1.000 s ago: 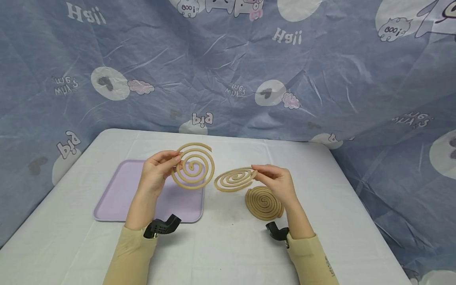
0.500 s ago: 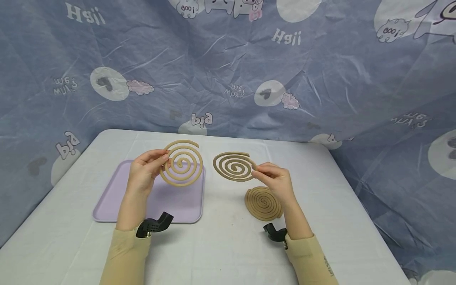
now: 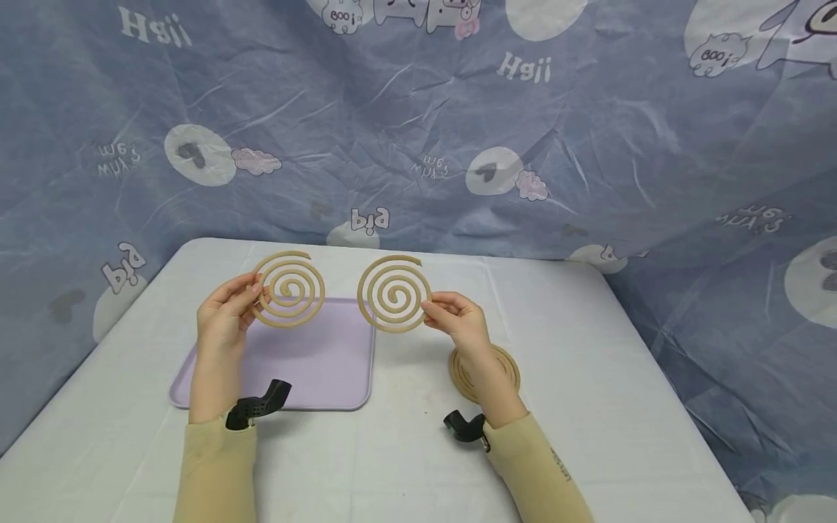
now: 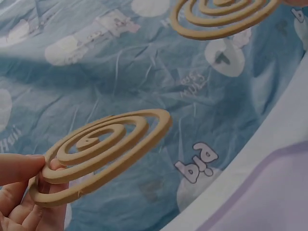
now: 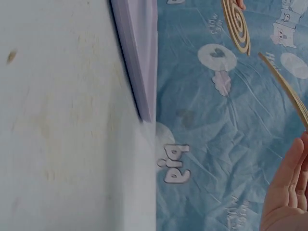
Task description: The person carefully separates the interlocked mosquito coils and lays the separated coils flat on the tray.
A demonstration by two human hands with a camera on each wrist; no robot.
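Note:
My left hand pinches a tan mosquito coil by its left edge, holding it up over the purple tray. In the left wrist view that coil slants away from the thumb and fingers. My right hand pinches a second mosquito coil at its right edge, raised just right of the tray. Seen from the right wrist, this coil is nearly edge-on. Below the right forearm, more coiled mosquito coil lies on the table, partly covered by the wrist.
A white cloth covers the table. Behind it hangs a blue printed curtain. Black wrist cameras stick out from both sleeves.
Both hands have moved left with their coils. The right-hand coil has turned from nearly flat to facing the head camera, and the right forearm now overlaps the coil on the table.

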